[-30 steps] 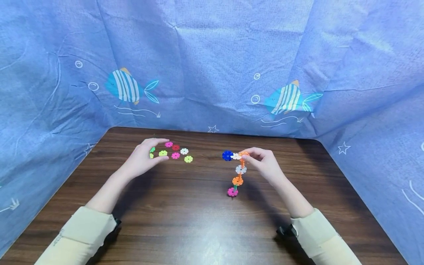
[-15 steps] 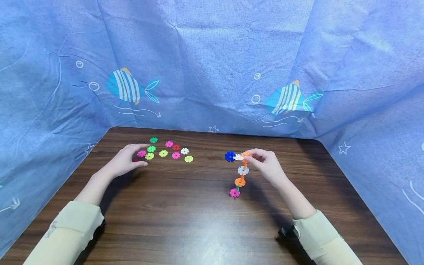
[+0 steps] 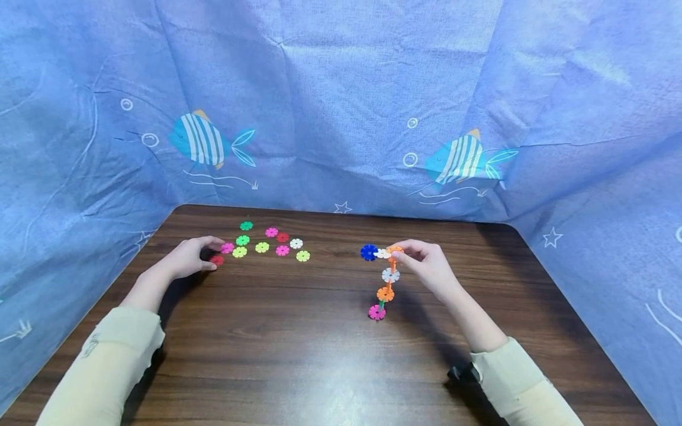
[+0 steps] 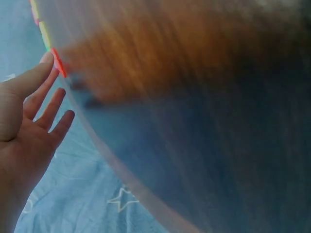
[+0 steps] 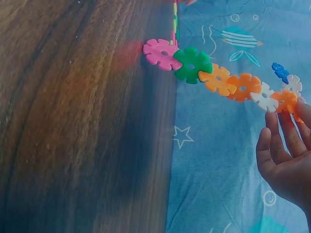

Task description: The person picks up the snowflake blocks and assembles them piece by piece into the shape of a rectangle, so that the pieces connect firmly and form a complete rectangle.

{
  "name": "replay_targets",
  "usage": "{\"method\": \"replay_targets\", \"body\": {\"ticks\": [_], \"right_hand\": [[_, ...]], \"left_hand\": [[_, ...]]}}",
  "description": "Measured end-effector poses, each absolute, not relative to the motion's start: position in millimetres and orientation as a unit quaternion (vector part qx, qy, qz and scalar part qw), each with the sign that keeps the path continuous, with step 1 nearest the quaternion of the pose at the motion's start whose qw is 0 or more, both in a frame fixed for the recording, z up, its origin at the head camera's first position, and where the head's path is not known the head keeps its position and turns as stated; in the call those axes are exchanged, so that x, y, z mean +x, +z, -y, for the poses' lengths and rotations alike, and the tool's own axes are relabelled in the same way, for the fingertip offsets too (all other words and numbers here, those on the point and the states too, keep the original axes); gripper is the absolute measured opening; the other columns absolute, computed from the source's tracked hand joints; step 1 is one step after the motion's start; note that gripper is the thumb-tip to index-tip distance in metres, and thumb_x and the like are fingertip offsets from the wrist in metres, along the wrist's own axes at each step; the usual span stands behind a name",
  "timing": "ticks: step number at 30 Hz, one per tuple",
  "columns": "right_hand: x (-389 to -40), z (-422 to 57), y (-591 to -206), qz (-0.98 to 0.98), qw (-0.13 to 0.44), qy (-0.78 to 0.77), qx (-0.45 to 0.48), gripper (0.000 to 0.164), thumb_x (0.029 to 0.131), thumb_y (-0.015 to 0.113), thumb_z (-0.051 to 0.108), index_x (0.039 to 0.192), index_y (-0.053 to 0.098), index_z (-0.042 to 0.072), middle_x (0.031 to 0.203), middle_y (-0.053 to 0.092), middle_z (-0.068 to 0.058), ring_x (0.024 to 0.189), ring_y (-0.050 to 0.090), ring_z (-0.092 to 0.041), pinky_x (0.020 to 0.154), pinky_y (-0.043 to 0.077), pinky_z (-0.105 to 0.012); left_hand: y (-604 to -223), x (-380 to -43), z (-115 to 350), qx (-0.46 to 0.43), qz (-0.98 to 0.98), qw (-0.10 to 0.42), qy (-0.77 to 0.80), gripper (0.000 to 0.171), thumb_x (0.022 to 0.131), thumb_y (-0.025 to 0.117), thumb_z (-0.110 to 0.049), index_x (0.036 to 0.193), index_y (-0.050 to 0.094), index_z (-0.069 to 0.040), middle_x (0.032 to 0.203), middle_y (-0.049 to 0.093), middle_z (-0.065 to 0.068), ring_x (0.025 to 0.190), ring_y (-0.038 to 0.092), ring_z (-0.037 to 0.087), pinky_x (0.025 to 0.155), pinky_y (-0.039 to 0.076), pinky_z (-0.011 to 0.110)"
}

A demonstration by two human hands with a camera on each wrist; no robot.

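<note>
Head view: beyond both hands hangs a blue cloth (image 3: 341,77) printed with striped fish (image 3: 202,139), and beneath the hands spreads a dark wood-grained counter (image 3: 330,349). Pale sleeves (image 3: 517,376), cuffs folded back, lie behind each hand, with a black object (image 3: 463,374) partly showing under the right cuff. From where I stand, the left hand (image 3: 186,258) is low at the counter, thumb and fingers parted about a red disc (image 3: 216,260); I can't tell whether they grip it. The right hand (image 3: 424,263) is raised, pinching an orange disc (image 5: 288,99) in a linked chain (image 3: 388,279) of notched pieces. Below that hand the chain drops through white, orange and green to a pink end disc (image 3: 377,312) near the counter; whether the two meet is unclear. Just left of the same hand, a white link (image 3: 381,254) and a blue disc (image 3: 369,252) jut sideways. Beside the left fingertips sits a pink disc (image 3: 227,248); farther right of the left hand lie loose green discs (image 3: 243,240), yellow-green discs (image 3: 261,247), two more pink ones, another red and a white disc (image 3: 296,243).
</note>
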State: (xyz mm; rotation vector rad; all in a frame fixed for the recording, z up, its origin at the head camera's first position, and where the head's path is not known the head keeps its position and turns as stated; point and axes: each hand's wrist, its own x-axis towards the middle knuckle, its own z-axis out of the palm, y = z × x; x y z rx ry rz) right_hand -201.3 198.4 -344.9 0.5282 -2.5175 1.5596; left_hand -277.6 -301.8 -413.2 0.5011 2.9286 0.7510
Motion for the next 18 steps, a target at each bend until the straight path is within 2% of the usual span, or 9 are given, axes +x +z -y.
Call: {"method": "replay_targets", "body": {"ticks": [4, 6, 10, 12, 14, 18], "right_hand": [[-201.3, -197.5, -344.1, 0.837, 0.066, 0.515, 0.175, 0.017, 0.089, 0.065, 0.010, 0.099, 0.069, -0.004, 0.092, 0.069, -0.020, 0.073, 0.061, -0.006, 0.071, 0.055, -0.036], [-201.4, -197.2, -343.7, 0.837, 0.065, 0.514, 0.174, 0.017, 0.089, 0.065, 0.010, 0.099, 0.069, -0.003, 0.092, 0.069, -0.020, 0.073, 0.062, -0.008, 0.072, 0.055, -0.038], [-201.8, -197.2, -344.0, 0.836, 0.064, 0.516, 0.174, 0.018, 0.089, 0.065, 0.010, 0.100, 0.069, -0.004, 0.093, 0.069, -0.020, 0.078, 0.064, -0.024, 0.069, 0.055, -0.027], [-202.3, -197.6, -344.7, 0.836, 0.063, 0.517, 0.173, 0.018, 0.089, 0.065, 0.011, 0.100, 0.069, -0.003, 0.093, 0.069, -0.020, 0.079, 0.064, -0.027, 0.068, 0.053, -0.022], [-202.8, -198.2, -345.7, 0.836, 0.062, 0.517, 0.172, 0.018, 0.089, 0.065, 0.011, 0.100, 0.068, -0.003, 0.093, 0.069, -0.020, 0.078, 0.064, -0.023, 0.067, 0.052, -0.020], [-203.1, -199.5, -346.9, 0.838, 0.063, 0.514, 0.172, 0.018, 0.089, 0.065, 0.012, 0.100, 0.068, -0.003, 0.092, 0.068, -0.020, 0.072, 0.060, -0.005, 0.066, 0.052, -0.020]], "left_hand": [[-416.4, -280.1, 304.3, 0.157, -0.952, 0.034, 0.259, 0.046, 0.077, 0.074, -0.003, 0.120, 0.058, 0.004, 0.112, 0.064, 0.022, 0.112, 0.053, 0.042, 0.096, 0.038, 0.057], [-417.3, -281.7, 306.0, 0.155, -0.951, 0.031, 0.264, 0.042, 0.077, 0.074, -0.001, 0.116, 0.060, 0.004, 0.107, 0.065, 0.021, 0.106, 0.056, 0.040, 0.094, 0.041, 0.055], [-418.3, -284.8, 308.5, 0.155, -0.950, 0.028, 0.270, 0.036, 0.075, 0.074, 0.002, 0.110, 0.063, 0.003, 0.099, 0.066, 0.016, 0.097, 0.060, 0.034, 0.088, 0.045, 0.050], [-418.9, -286.0, 308.9, 0.155, -0.948, 0.028, 0.275, 0.033, 0.075, 0.074, 0.003, 0.107, 0.064, 0.003, 0.095, 0.067, 0.013, 0.093, 0.061, 0.030, 0.085, 0.048, 0.046], [-418.8, -286.1, 308.1, 0.158, -0.944, 0.032, 0.288, 0.031, 0.075, 0.073, 0.004, 0.104, 0.064, 0.003, 0.092, 0.067, 0.012, 0.088, 0.062, 0.026, 0.080, 0.051, 0.039], [-419.1, -285.9, 306.4, 0.162, -0.937, 0.042, 0.308, 0.027, 0.075, 0.071, 0.008, 0.101, 0.065, 0.003, 0.090, 0.066, 0.012, 0.077, 0.061, 0.017, 0.067, 0.051, 0.024]]}}
